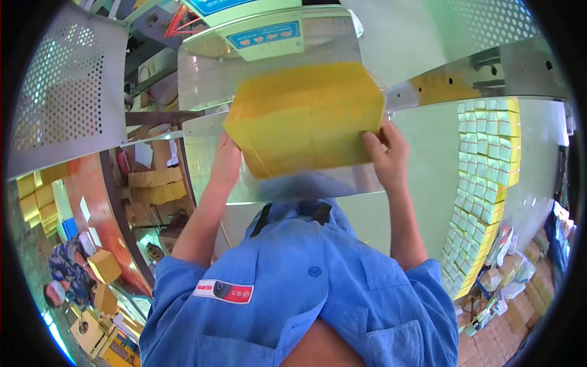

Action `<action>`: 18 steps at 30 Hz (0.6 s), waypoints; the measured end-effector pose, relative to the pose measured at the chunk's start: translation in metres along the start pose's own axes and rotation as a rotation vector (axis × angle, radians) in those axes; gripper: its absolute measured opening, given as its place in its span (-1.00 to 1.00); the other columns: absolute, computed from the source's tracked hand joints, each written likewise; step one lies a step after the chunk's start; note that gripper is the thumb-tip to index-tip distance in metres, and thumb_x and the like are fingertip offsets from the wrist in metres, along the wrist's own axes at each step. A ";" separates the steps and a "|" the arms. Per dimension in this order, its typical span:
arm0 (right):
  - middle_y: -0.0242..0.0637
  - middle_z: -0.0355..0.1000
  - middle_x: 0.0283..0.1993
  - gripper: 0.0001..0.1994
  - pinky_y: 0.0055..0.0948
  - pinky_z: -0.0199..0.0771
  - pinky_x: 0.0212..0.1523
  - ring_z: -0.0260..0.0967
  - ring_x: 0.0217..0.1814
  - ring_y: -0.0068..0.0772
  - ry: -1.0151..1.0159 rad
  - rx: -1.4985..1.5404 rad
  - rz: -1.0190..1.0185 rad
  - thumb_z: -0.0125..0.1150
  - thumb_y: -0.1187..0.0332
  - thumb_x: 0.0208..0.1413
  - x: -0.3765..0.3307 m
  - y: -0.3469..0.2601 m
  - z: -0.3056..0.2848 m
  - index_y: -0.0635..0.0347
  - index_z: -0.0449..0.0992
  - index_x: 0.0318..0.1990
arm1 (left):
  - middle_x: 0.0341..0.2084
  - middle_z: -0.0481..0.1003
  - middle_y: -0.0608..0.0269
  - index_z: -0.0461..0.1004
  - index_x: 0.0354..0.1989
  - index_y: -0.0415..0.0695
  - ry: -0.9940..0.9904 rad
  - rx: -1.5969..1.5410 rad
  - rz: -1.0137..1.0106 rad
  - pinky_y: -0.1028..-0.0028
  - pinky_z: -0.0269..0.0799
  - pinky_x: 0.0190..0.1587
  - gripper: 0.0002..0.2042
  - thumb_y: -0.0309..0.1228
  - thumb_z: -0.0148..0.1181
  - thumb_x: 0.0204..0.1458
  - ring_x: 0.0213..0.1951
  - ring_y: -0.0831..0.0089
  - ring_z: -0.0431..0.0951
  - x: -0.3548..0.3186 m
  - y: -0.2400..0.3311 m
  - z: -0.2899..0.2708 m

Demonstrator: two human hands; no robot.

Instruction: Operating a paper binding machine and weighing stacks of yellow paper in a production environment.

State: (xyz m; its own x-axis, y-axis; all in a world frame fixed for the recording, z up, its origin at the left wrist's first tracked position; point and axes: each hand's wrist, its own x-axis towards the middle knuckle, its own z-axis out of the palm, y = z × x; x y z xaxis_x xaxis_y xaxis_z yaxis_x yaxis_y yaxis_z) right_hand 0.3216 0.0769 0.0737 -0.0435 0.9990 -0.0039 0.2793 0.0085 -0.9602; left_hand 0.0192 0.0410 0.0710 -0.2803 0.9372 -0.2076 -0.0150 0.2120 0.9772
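The right hand [387, 153] is partly closed on the right edge of a yellow folded-looking paper piece [312, 116], its thumb over the top face near the lower right corner and its fingers bent around the side. The left hand [227, 158] is at the opposite edge, towards the lower left corner; the paper covers its fingers, so how far they are closed cannot be told. The paper spans the gap between the two hands, broad face up, lying mostly farther from the person than the wrists.

Beneath it is a shiny metal plate [362, 178], whose near edge runs in front of the person's blue shirt [293, 263]; whether paper and plate touch is unclear. Beyond the paper's far edge is a blue sign [266, 35] on a pale panel.

To the right spreads a pale green surface [422, 153]. Towards its right edge, rows of pale, yellow-sided bundles [486, 165] run from the holed metal rail [471, 78] at the back down to the near side. Off to the left are a perforated metal panel [67, 92] and, farther below, a co-worker [73, 266] beside cardboard boxes [104, 266].
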 end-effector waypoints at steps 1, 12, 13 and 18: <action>-0.25 0.45 -0.30 -0.81 -0.38 0.43 -0.20 0.39 -0.31 -0.37 -0.006 0.009 0.005 0.25 0.41 0.07 0.003 -0.016 -0.003 0.27 0.51 -0.17 | -0.18 0.51 0.27 0.47 0.01 -0.22 -0.110 0.038 -0.162 0.50 0.40 -0.12 -0.66 -0.29 -0.15 0.27 -0.17 0.56 0.48 -0.003 0.005 -0.014; -0.31 0.37 -0.55 -0.65 -0.45 0.29 -0.45 0.29 -0.51 -0.49 -0.183 -0.085 0.246 0.09 0.12 0.24 0.008 0.029 -0.004 0.30 0.48 -0.35 | -0.30 0.53 0.25 0.52 -0.12 -0.25 -0.060 0.120 -0.300 0.44 0.36 -0.18 -0.53 -0.05 -0.12 0.25 -0.25 0.47 0.48 -0.020 -0.053 -0.024; -0.47 0.36 -0.50 -0.66 -0.58 0.29 -0.43 0.28 -0.47 -0.64 -0.218 0.145 0.410 0.02 0.14 0.30 0.008 0.019 -0.007 0.28 0.52 -0.26 | -0.23 0.52 0.22 0.50 -0.06 -0.25 0.008 0.066 -0.291 0.42 0.36 -0.11 -0.51 -0.04 -0.14 0.27 -0.18 0.46 0.47 -0.026 -0.056 -0.025; -0.50 0.42 -0.41 -0.70 -0.65 0.30 -0.39 0.26 -0.45 -0.75 -0.161 0.481 0.559 0.02 0.22 0.30 0.000 0.032 -0.005 0.30 0.55 -0.14 | 0.02 0.44 0.15 0.36 0.15 -0.26 0.029 -0.141 -0.234 0.41 0.32 0.08 -0.47 -0.02 -0.19 0.30 0.03 0.42 0.43 -0.042 -0.052 -0.024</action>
State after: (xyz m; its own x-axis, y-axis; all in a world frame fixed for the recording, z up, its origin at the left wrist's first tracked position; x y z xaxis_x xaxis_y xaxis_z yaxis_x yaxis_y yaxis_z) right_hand 0.3354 0.0776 0.0440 -0.1678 0.8301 -0.5318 -0.1475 -0.5545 -0.8190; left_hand 0.0082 -0.0160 0.0303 -0.2805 0.8586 -0.4291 -0.2156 0.3793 0.8998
